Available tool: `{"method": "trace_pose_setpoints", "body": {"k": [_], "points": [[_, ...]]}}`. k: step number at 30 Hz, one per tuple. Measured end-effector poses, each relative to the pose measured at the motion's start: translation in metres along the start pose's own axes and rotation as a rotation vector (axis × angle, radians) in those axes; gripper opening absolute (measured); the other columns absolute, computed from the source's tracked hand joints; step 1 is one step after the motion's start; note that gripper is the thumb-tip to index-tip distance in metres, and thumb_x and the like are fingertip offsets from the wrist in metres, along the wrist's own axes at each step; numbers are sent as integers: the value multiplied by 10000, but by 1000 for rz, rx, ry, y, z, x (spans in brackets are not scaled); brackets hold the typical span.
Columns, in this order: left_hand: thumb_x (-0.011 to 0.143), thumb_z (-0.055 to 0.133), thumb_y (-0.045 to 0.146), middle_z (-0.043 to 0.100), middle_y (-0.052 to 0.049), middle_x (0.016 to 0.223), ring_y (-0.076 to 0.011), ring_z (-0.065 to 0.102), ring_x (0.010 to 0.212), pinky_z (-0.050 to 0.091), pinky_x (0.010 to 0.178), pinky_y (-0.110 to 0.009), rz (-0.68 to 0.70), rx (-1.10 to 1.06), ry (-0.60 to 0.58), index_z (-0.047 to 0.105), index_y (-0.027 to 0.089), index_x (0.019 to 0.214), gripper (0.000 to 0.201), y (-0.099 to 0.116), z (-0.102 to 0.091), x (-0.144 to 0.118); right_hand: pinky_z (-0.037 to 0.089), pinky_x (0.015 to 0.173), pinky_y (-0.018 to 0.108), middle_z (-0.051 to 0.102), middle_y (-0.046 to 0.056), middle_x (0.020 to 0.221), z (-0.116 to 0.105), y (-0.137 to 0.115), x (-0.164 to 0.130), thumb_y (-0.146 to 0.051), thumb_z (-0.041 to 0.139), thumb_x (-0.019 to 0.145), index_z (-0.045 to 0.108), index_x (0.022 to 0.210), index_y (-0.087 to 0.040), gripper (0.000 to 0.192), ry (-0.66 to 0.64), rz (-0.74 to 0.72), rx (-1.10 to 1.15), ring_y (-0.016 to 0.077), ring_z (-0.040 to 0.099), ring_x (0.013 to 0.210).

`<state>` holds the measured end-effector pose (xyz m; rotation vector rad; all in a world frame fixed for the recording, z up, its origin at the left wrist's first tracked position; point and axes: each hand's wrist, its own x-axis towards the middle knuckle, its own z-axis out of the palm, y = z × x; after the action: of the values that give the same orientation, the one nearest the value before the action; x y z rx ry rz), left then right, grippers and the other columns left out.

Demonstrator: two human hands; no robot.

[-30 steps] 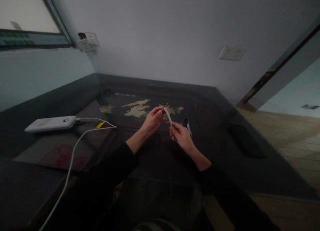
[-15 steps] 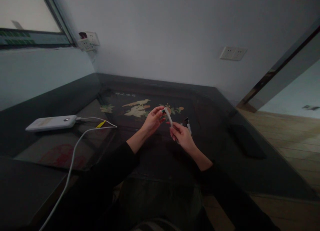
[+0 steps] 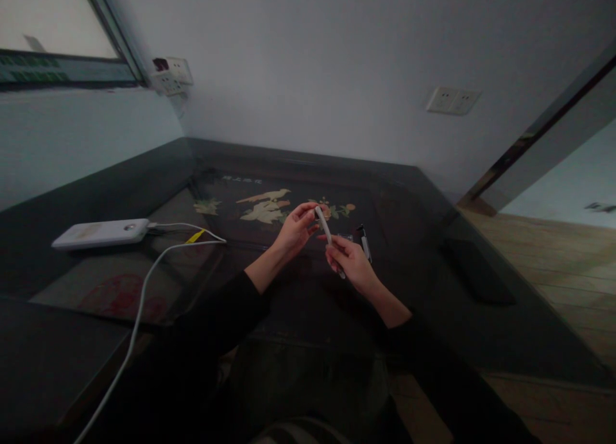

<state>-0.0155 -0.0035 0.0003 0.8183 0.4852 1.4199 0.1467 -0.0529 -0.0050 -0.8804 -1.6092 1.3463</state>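
Above the dark table, my right hand [image 3: 350, 259] is closed around a slim, light-grey stick [image 3: 324, 224], slightly curved and tilted. Its lower end comes out below the fingers; its exact kind I cannot make out. My left hand [image 3: 296, 229] is at the stick's upper end, thumb and forefinger pinched together. A small dark piece shows between those fingertips, too small to name. Just beyond my right hand lies a thin black-and-silver object [image 3: 364, 244], partly hidden by the hand.
A white power bank [image 3: 101, 233] lies at the left with a white cable [image 3: 143, 290] running toward me, a yellow tag on it. A dark flat object [image 3: 476, 272] lies at the right. Wall sockets [image 3: 453, 101] are above the table [image 3: 409, 341], which has a bird-and-flower picture.
The stick has turned slightly in my fingers, and its lower end now shows below my right hand. The green bit at my left fingertips now looks dark. Both hands have hardly moved.
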Motion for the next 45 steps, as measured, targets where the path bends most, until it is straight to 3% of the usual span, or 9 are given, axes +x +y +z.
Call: {"method": "trace_pose_setpoints", "body": {"k": [5, 11, 19, 25, 37, 45], "points": [[554, 893, 365, 686, -8, 962, -100, 635, 821, 490, 663, -187, 5, 18, 5, 679, 201, 883, 425, 1, 0, -1, 309, 420, 214, 496, -48, 597, -4, 3, 3, -382, 563, 865, 646, 1140, -126, 385, 106, -21, -93, 66, 431, 450], [609, 870, 318, 677, -7, 948, -101, 633, 815, 495, 673, -198, -13, 18, -3, 669, 197, 899, 373, 3, 1, -3, 299, 410, 212, 495, -48, 593, -3, 2, 2, -371, 545, 874, 643, 1147, -129, 377, 147, -29, -120, 69, 425, 450], [553, 895, 354, 700, -26, 1017, -116, 643, 845, 480, 678, -201, -18, -17, -12, 656, 197, 904, 452, 3, 2, -3, 307, 418, 211, 479, -50, 596, 3, -5, -2, -386, 544, 877, 638, 1156, -126, 393, 62, -35, -98, 63, 410, 450], [582, 882, 321, 703, -22, 992, -112, 640, 817, 470, 661, -203, -10, -16, 4, 664, 200, 884, 392, 4, 4, -3, 297, 408, 207, 489, -46, 598, 5, -2, -3, -430, 566, 867, 641, 1167, -140, 424, -5, -14, -24, 66, 416, 451], [606, 874, 321, 679, -6, 939, -100, 641, 817, 492, 658, -193, -18, -11, -9, 650, 188, 922, 410, 2, 1, -3, 299, 420, 218, 482, -49, 594, -3, 3, 3, -397, 565, 867, 646, 1143, -134, 390, 138, -26, -75, 69, 412, 454], [575, 888, 329, 696, -12, 998, -99, 644, 820, 494, 653, -187, -19, -28, -17, 659, 202, 905, 421, 2, 1, -2, 303, 419, 216, 480, -49, 589, 0, -1, 1, -404, 567, 866, 652, 1136, -145, 383, 110, -34, -82, 68, 405, 450]]}}
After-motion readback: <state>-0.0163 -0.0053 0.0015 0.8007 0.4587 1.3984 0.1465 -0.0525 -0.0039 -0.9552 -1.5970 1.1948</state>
